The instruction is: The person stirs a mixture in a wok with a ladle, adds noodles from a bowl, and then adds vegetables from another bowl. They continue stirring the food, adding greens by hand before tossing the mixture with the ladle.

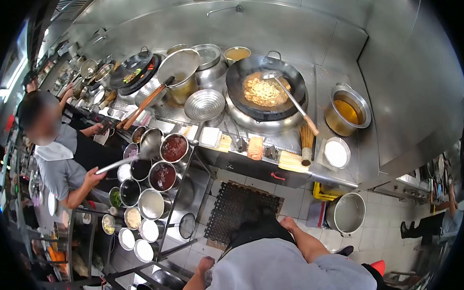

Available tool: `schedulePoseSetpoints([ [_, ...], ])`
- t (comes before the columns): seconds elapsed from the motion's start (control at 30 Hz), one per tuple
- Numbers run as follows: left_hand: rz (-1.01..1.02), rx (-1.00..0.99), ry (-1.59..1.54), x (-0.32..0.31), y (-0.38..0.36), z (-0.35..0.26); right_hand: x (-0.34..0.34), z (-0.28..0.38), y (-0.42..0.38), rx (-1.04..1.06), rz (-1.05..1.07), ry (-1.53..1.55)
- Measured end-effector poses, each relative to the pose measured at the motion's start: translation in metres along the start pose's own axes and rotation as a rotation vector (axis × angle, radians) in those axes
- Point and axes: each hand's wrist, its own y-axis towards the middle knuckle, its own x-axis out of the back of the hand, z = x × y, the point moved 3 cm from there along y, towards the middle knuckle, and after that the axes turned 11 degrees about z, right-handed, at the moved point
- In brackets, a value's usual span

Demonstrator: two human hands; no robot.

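My left hand (206, 264) hangs low beside my body, near the sauce rack, its fingers curled in with nothing visible in them. Held in front of my right hip, my right hand (289, 223) is also loosely closed and appears to grip nothing. Ahead on the stove sits a black wok (239, 76) with pale sliced food (264, 91) in brown liquid. A ladle (295, 101) leans in it, wooden handle over the front rim. Both hands are apart from the wok and ladle.
Left, a rack bears several sauce pots (151, 203); a co-worker's hand (93, 178) holds a ladle (121, 164) over them. A perforated skimmer (204, 105) and bamboo brush (306, 142) lie by the stove. An oil pot (348, 110) stands right, a large pot (346, 213) on the floor.
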Motion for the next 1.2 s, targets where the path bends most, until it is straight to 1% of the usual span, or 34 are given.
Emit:
schedulePoseSetpoints([
  [0.07, 0.030, 0.014, -0.076, -0.008, 0.009, 0.003, 0.012, 0.003, 0.003, -0.046, 0.072, 0.058],
  [0.1, 0.026, 0.016, -0.078, -0.005, 0.010, -0.011, 0.017, 0.002, 0.009, -0.043, 0.074, 0.056],
  [0.17, 0.027, 0.221, -0.121, 0.002, 0.009, -0.041, 0.023, -0.008, 0.018, -0.018, 0.027, 0.040],
  [0.2, 0.029, 0.225, -0.127, 0.006, 0.014, -0.056, 0.024, -0.013, 0.020, -0.020, 0.032, 0.036],
  [0.27, 0.063, 0.257, -0.153, 0.018, 0.031, -0.083, 0.026, -0.022, 0.028, -0.050, 0.099, 0.151],
  [0.3, 0.057, 0.256, -0.153, 0.023, 0.041, -0.097, 0.024, -0.031, 0.034, -0.045, 0.098, 0.150],
  [0.37, -0.018, 0.258, -0.076, 0.032, 0.063, -0.122, 0.021, -0.048, 0.047, 0.087, 0.058, 0.099],
  [0.4, -0.021, 0.259, -0.077, 0.037, 0.075, -0.134, 0.031, -0.047, 0.045, 0.090, 0.059, 0.098],
  [0.47, 0.004, 0.262, -0.024, 0.042, 0.105, -0.145, 0.050, -0.048, 0.036, -0.022, 0.130, 0.130],
  [0.57, -0.035, 0.208, 0.049, 0.055, 0.116, -0.207, 0.061, -0.067, 0.043, -0.021, 0.160, 0.191],
  [0.6, -0.042, 0.208, 0.006, 0.056, 0.118, -0.226, 0.067, -0.068, 0.042, -0.020, 0.165, 0.192],
  [0.67, -0.039, 0.183, 0.061, 0.055, 0.129, -0.246, 0.076, -0.076, 0.036, -0.088, 0.152, 0.199],
  [0.7, -0.035, 0.152, 0.115, 0.053, 0.133, -0.257, 0.077, -0.081, 0.037, -0.091, 0.163, 0.201],
  [0.73, -0.018, 0.164, 0.094, 0.050, 0.133, -0.268, 0.079, -0.087, 0.037, -0.097, 0.202, 0.209],
  [0.8, -0.018, 0.174, 0.087, 0.038, 0.135, -0.279, 0.085, -0.093, 0.037, -0.100, 0.246, 0.220],
  [0.83, -0.020, 0.177, 0.082, 0.034, 0.137, -0.283, 0.088, -0.095, 0.036, -0.079, 0.221, 0.198],
  [0.87, -0.001, 0.135, 0.069, 0.028, 0.140, -0.283, 0.091, -0.096, 0.035, -0.059, 0.197, 0.176],
  [0.9, -0.001, 0.145, 0.073, 0.025, 0.138, -0.287, 0.091, -0.102, 0.038, -0.057, 0.207, 0.182],
  [0.97, -0.001, 0.121, 0.088, 0.023, 0.130, -0.299, 0.081, -0.123, 0.054, 0.022, 0.233, 0.047],
  [1.0, 0.004, 0.122, 0.063, 0.023, 0.127, -0.303, 0.081, -0.126, 0.056, -0.040, 0.250, 0.107],
  [1.03, 0.004, 0.125, 0.063, 0.023, 0.127, -0.299, 0.081, -0.126, 0.057, -0.039, 0.253, 0.108],
  [1.1, 0.043, 0.145, 0.079, 0.022, 0.127, -0.292, 0.085, -0.128, 0.061, -0.107, 0.206, 0.115],
  [1.13, 0.036, 0.146, 0.075, 0.022, 0.125, -0.291, 0.086, -0.127, 0.064, -0.101, 0.207, 0.110],
  [1.2, 0.035, 0.230, 0.143, 0.024, 0.119, -0.286, 0.088, -0.120, 0.071, -0.049, 0.159, 0.089],
])
